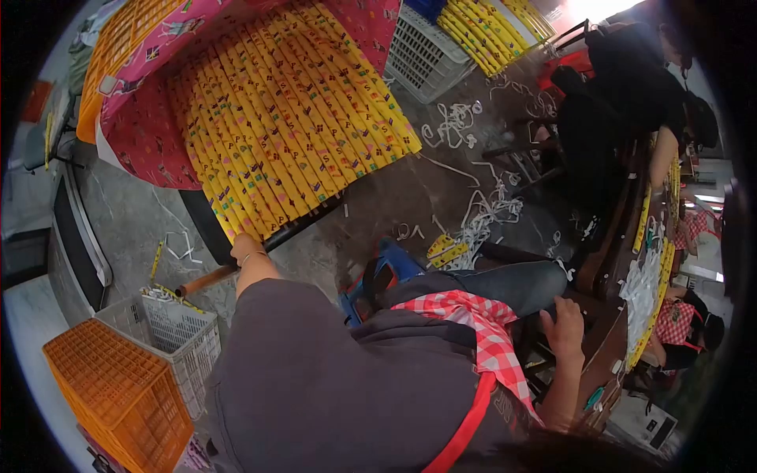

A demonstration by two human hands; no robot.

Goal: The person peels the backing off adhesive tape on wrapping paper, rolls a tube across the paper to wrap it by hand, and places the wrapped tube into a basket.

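My left hand (247,247) reaches out to the left, its fingers closed at the near corner of a row of long yellow printed strips (292,118). The strips lie side by side on pink printed sheeting (146,142). My right hand (564,327) is held beside my knee at the edge of the brown table (607,339), fingers apart and holding nothing. Yellow strips and white scraps (643,296) lie on that table.
Orange crates (118,386) and a white crate (193,339) stand at lower left. A grey crate (426,55) is at the top, beside more yellow strips (473,35). White ribbon scraps (489,217) litter the floor. A person in black (599,118) sits at upper right.
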